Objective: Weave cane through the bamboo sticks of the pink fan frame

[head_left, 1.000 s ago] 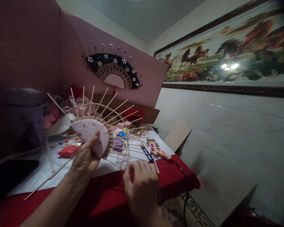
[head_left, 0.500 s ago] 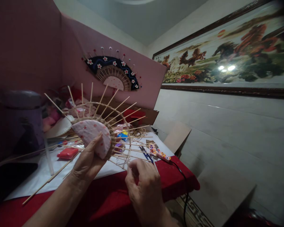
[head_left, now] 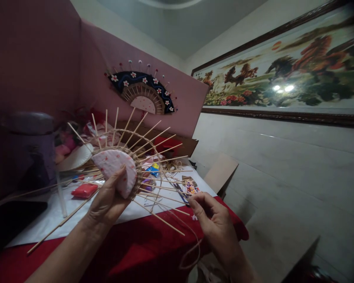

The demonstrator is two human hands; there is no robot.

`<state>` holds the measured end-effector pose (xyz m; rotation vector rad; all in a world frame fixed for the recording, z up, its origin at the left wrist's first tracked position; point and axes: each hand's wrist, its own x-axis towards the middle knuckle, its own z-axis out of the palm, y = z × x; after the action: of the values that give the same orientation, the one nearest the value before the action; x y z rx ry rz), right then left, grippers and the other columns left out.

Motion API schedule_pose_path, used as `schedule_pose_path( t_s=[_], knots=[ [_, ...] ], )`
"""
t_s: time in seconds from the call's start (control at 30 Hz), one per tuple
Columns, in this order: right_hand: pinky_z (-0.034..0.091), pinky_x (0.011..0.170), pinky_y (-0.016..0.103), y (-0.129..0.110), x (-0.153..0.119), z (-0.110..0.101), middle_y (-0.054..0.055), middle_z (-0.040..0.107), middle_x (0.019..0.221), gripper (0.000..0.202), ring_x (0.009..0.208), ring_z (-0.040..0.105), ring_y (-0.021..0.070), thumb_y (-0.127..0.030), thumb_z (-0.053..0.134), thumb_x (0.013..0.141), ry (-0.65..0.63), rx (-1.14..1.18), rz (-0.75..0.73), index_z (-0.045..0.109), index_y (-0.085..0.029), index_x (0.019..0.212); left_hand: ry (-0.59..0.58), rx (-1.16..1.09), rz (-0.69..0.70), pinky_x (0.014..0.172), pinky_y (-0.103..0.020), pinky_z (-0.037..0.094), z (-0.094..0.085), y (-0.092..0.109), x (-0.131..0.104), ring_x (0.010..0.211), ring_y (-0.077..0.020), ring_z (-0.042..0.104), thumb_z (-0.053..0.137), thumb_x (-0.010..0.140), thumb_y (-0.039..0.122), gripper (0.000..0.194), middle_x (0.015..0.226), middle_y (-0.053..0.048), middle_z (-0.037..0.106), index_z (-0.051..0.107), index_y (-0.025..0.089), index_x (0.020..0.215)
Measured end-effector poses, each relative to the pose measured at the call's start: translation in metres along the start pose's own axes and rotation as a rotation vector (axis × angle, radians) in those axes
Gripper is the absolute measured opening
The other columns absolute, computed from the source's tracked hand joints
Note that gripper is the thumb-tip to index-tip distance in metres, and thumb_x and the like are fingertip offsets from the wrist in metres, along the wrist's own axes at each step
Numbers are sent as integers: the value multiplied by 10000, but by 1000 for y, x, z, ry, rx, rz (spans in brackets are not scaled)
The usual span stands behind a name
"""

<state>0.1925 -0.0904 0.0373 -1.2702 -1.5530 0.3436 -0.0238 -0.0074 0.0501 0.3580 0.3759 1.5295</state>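
Observation:
My left hand (head_left: 109, 200) grips a half-made fan by its half-round padded base (head_left: 118, 169), covered in pink flowered cloth, with the thumb on the front. Thin wooden sticks (head_left: 169, 151) spread out from the woven band around that base. A ring of twisted cord (head_left: 151, 142) crosses the sticks farther out. My right hand (head_left: 211, 214) is closed in a pinch at the tip of one stick on the lower right. Below, the loose cord (head_left: 194, 232) hangs in a loop past the red cloth. A finished dark fan with white flowers (head_left: 144, 80) is on the pink board.
On the table's white sheet (head_left: 20, 232) lie a red packet (head_left: 84, 190), blue-handled scissors (head_left: 181, 192), a flower-patterned tool (head_left: 191, 186) and loose sticks (head_left: 63, 223). A purple jug (head_left: 32, 157) stands at left beside a dark flat object (head_left: 14, 216). Red cloth (head_left: 129, 243) covers the front edge.
My right hand has moved right, from the cord ring to a stick's tip. The cord now hangs in a loose loop. My left hand keeps hold of the fan, turned slightly.

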Motion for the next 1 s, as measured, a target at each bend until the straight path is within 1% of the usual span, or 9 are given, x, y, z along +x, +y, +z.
schedule_pose_path(
  t_s=[0.1, 0.2, 0.3, 0.37, 0.5, 0.67, 0.87, 0.93, 1.0],
  knots=[
    [369, 505, 223, 7, 2, 2, -38, 475, 583, 278, 525, 450, 98, -444, 590, 821, -50, 235, 123, 586, -174, 753, -15, 2, -14, 615, -276, 602, -1, 1, 1, 619, -149, 689, 498, 853, 97, 187, 744, -46, 729, 666, 144, 921],
    [349, 425, 192, 12, 5, 7, -44, 483, 592, 304, 473, 418, 74, -457, 679, 739, -112, 588, 305, 593, -169, 782, -16, -2, -18, 603, -269, 599, -3, 1, 3, 634, -159, 694, 508, 852, 114, 181, 755, -54, 735, 668, 143, 933],
    [185, 355, 129, 17, 8, 13, -64, 446, 598, 275, 437, 300, 31, -358, 758, 679, -200, 946, 509, 586, -174, 790, -29, -7, -34, 592, -283, 599, -5, 2, 5, 620, -171, 691, 493, 853, 112, 191, 746, -73, 732, 670, 133, 921],
    [133, 366, 128, 19, 8, 21, -77, 412, 576, 271, 436, 250, 21, -278, 794, 636, -243, 1049, 557, 574, -167, 749, -44, -1, -49, 581, -308, 599, -5, 2, 6, 602, -189, 688, 485, 851, 114, 188, 729, -93, 726, 668, 116, 894],
    [155, 392, 162, 24, 4, 44, -83, 402, 533, 289, 428, 232, 23, -295, 805, 626, -286, 945, 539, 559, -158, 694, -52, 8, -56, 579, -331, 601, -7, 1, 7, 595, -200, 686, 494, 837, 99, 170, 721, -104, 722, 657, 102, 886],
    [276, 490, 193, 21, 0, 67, -47, 462, 600, 307, 502, 346, 52, -372, 780, 648, -421, 844, 491, 563, -160, 694, -68, 17, -72, 632, -360, 606, -9, 0, 8, 638, -202, 694, 503, 833, 88, 156, 751, -96, 729, 643, 111, 897],
    [289, 523, 216, 10, 3, 70, -32, 457, 636, 321, 546, 331, 70, -417, 749, 667, -519, 692, 404, 554, -162, 670, -51, 67, -121, 620, -447, 601, -4, -1, 3, 649, -260, 703, 466, 852, 102, 183, 748, -122, 735, 642, 105, 904],
    [294, 519, 218, 6, 5, 69, -35, 458, 619, 320, 543, 337, 75, -434, 746, 661, -564, 658, 358, 571, -165, 662, -44, 74, -114, 629, -449, 599, -2, -1, 1, 628, -250, 701, 462, 856, 104, 182, 730, -118, 733, 639, 104, 899],
    [323, 529, 218, 1, 6, 68, -24, 506, 651, 303, 557, 383, 85, -449, 725, 679, -544, 581, 280, 611, -168, 671, -47, 88, -108, 633, -428, 600, -2, -2, 0, 599, -230, 695, 464, 857, 104, 178, 704, -112, 727, 639, 97, 889]
  ],
)
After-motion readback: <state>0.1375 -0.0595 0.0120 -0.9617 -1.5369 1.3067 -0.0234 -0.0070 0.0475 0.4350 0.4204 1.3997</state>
